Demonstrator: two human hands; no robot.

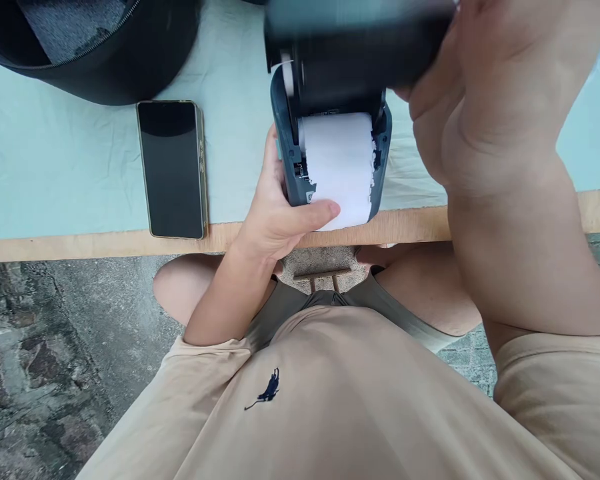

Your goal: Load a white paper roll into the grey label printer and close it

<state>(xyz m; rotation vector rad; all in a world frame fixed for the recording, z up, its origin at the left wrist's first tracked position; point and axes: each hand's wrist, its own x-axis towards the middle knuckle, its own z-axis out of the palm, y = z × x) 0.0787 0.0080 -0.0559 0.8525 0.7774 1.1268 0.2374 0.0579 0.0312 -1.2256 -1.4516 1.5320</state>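
Holding the printer [384,167], left hand [279,223] beside illegible label [310,197].

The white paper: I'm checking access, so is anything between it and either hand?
For the left hand, nothing visible: its thumb rests on the white paper. For the right hand, the device's dark side wall lies between in this view, with a blurred dark flap at its fingers.

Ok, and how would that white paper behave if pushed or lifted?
The white paper would probably tear readily, judging by its ragged-looking edge. Sitting between the walls of the dark device, it seems unlikely to slide far sideways. The thumb of the left hand lies over it, which might limit lifting.
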